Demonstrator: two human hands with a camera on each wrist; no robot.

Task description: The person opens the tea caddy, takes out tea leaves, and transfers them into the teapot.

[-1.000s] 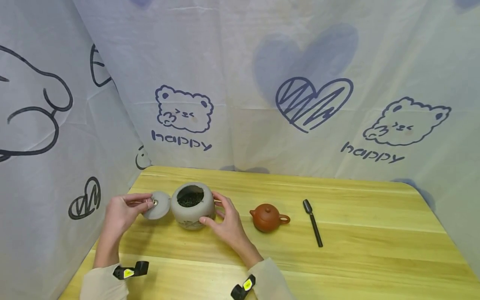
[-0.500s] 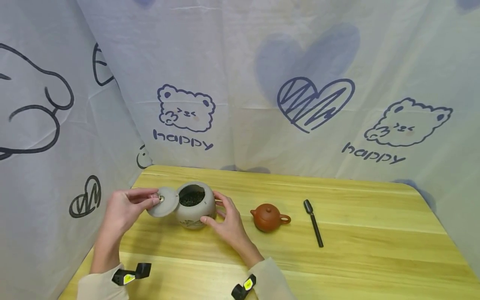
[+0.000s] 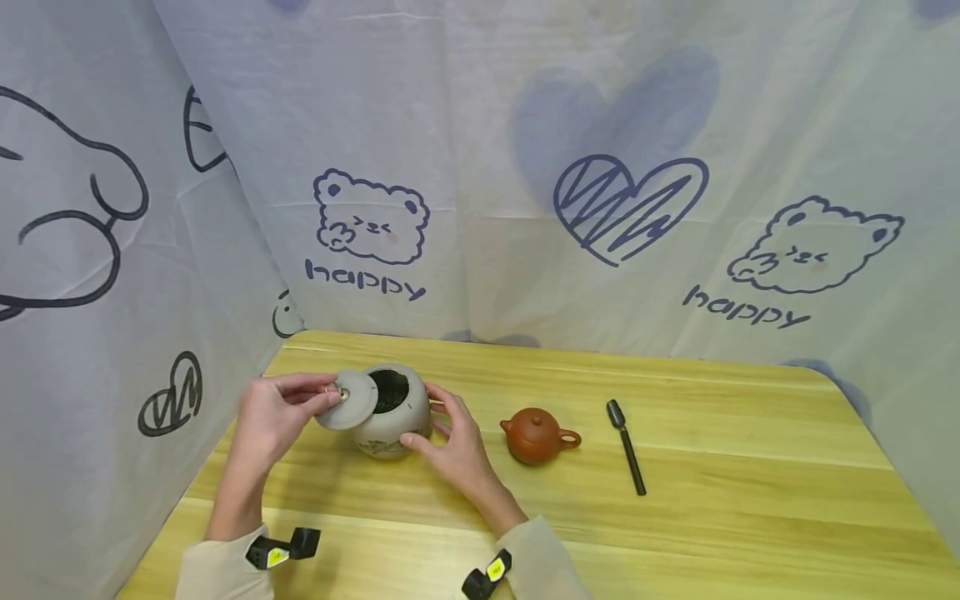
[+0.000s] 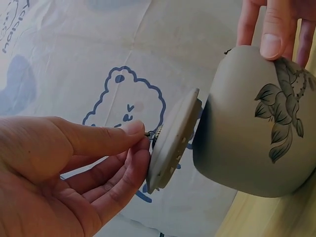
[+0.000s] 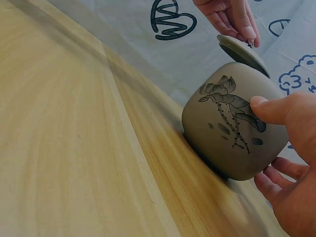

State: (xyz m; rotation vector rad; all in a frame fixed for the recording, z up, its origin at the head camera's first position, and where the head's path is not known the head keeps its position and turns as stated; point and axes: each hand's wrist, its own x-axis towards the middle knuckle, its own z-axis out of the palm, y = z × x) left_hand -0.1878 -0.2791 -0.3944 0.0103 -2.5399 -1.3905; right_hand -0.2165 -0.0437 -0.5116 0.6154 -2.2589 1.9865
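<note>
My left hand (image 3: 279,417) pinches the small metal knob of a grey round lid (image 3: 357,403) between thumb and fingers. The lid is tilted and overlaps the left part of the mouth of a grey tea jar (image 3: 388,437), which stands on the table with dark tea leaves (image 3: 390,392) inside. A lotus drawing decorates the jar's side, plain in the right wrist view. My right hand (image 3: 459,446) grips the jar's right side, thumb in front and fingers behind. In the left wrist view the lid (image 4: 173,143) hangs close to the jar (image 4: 242,133).
A red-brown clay teapot (image 3: 533,436) stands right of the jar, its handle to the right. Farther right lies a dark tea scoop (image 3: 627,447). A cloth with printed bears and hearts hangs behind and left of the wooden table (image 3: 720,500).
The left hand has moved right with the lid, from beside the jar to partly over its mouth. The right hand has stayed on the jar.
</note>
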